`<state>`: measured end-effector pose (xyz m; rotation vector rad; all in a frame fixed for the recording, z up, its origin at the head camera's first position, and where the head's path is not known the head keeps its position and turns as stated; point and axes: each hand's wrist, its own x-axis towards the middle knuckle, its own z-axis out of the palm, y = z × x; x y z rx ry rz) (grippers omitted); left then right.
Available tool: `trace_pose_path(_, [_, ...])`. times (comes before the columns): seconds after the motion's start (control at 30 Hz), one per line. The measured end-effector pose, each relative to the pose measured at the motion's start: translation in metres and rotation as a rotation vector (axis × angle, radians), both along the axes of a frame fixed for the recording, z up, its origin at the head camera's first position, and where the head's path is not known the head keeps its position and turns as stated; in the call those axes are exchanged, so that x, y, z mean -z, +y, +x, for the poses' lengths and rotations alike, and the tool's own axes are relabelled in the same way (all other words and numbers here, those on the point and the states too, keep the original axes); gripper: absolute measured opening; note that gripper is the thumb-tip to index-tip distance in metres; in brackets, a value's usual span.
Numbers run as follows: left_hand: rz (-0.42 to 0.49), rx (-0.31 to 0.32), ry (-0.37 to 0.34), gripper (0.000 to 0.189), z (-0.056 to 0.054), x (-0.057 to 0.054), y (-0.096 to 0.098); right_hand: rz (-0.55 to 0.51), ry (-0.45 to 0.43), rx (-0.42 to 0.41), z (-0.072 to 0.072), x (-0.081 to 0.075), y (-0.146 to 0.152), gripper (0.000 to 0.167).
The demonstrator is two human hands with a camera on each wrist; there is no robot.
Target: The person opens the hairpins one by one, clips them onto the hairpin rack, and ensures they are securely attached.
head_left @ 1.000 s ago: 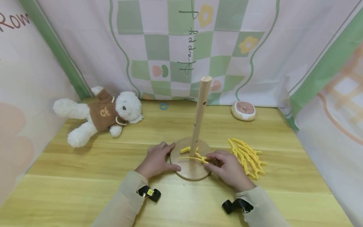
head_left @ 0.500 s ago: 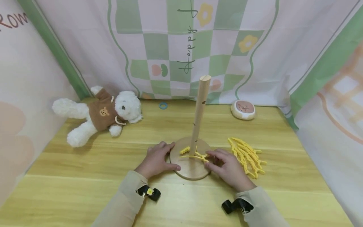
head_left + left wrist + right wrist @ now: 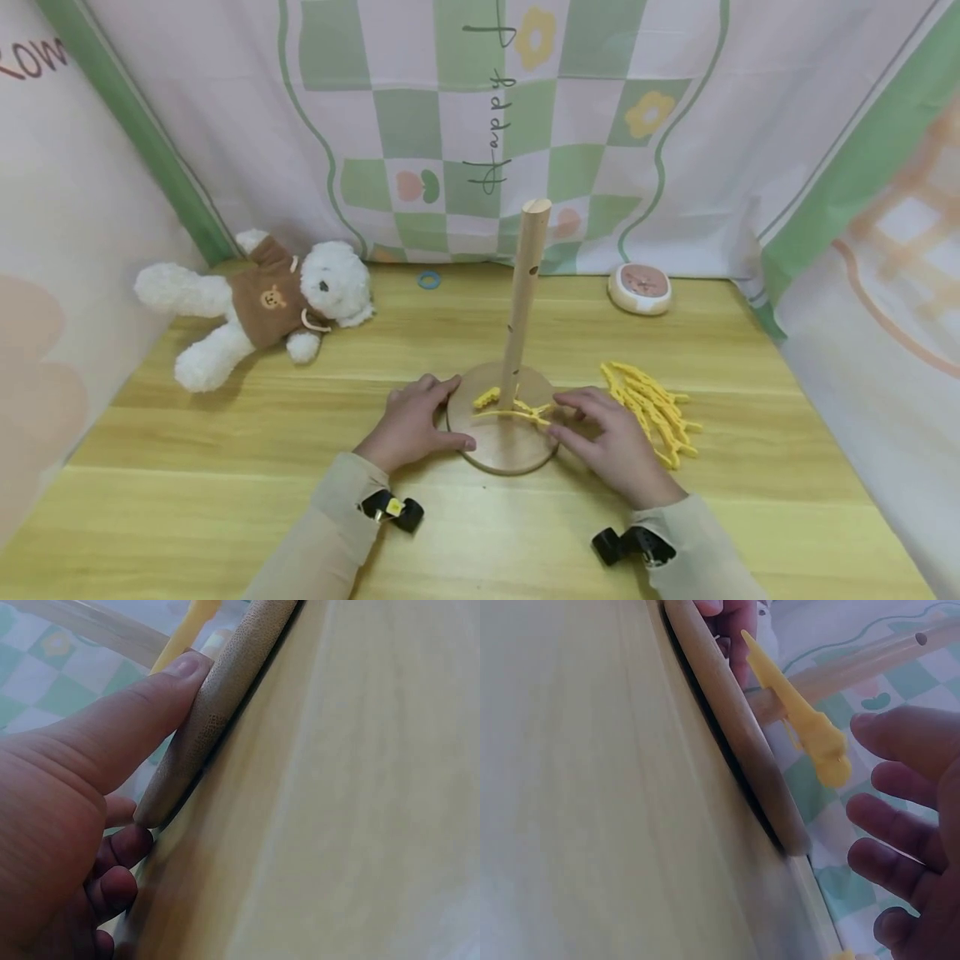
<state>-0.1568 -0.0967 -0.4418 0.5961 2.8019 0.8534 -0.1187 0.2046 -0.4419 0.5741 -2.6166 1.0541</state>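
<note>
A round wooden base (image 3: 487, 457) carries an upright wooden post (image 3: 528, 283) with small holes along it. My left hand (image 3: 408, 425) holds the base by its left edge, thumb over the rim (image 3: 202, 724) and fingers at the side. Low on the post, yellow branch-like pieces (image 3: 525, 414) stick out, one of them curved and thin at its left end. My right hand (image 3: 618, 450) is just right of these pieces, thumb and fingers spread. In the right wrist view a gap shows between its fingers (image 3: 889, 821) and the yellow piece (image 3: 821, 742).
Right of my right hand lies a pile of yellow branch pieces (image 3: 652, 408). A white plush toy in a brown top (image 3: 270, 296) lies at the back left. Along the back are a blue ring (image 3: 428, 280) and a small pink-faced clock (image 3: 640, 289), with a checkered curtain (image 3: 465, 125) behind.
My right hand's fingers have come off the yellow piece and drawn slightly right, opening apart. The yellow piece stays at the post. My left hand keeps its place on the base.
</note>
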Motion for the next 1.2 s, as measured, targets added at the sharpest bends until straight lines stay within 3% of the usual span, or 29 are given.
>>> trace_pose_path(0.33, [0.013, -0.004, 0.002, 0.102, -0.001, 0.007, -0.003, 0.014, 0.116, 0.092, -0.004, -0.001, 0.024, 0.034])
trace_pose_path(0.87, [0.069, -0.025, 0.001, 0.099, -0.002, 0.009, -0.004, -0.009, 0.093, 0.316, 0.002, -0.004, 0.085, 0.029])
trace_pose_path(1.2, [0.091, -0.019, 0.017, 0.098, -0.001, 0.008, -0.004, -0.003, -0.016, 0.409, 0.0, 0.003, 0.11, 0.033])
